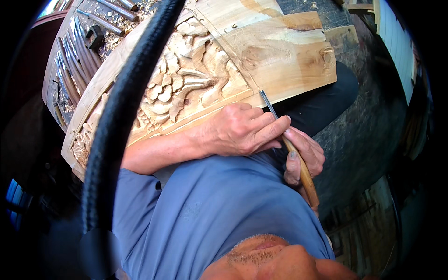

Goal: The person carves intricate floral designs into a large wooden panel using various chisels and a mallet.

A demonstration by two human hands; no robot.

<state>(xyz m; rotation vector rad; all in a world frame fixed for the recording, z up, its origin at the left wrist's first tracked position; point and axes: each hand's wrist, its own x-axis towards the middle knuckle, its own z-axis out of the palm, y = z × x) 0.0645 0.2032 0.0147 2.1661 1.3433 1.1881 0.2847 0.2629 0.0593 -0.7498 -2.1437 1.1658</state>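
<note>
A carving chisel [304, 177] with a wooden handle and a narrow metal blade points up and away from me. My right hand [308, 151] is closed round its handle. The fingers of my left hand [240, 128] pinch it higher up, near where blade and handle meet. The blade's tip is at the near edge of a pale wooden panel [284, 60]; whether it touches the wood I cannot tell. Left of the tip, the panel carries a relief of leaves, petals and curling stems [182, 86] inside a cut border. My left forearm lies along the panel's near edge.
Several carving tools [70, 65] lie at the upper left, beside a black metal block [94, 37] and scattered wood shavings [114, 44]. A thick black cable [123, 98] crosses the view. My dark-clothed knee [338, 95] is under the panel's right end. Pale boards [396, 46] stand far right.
</note>
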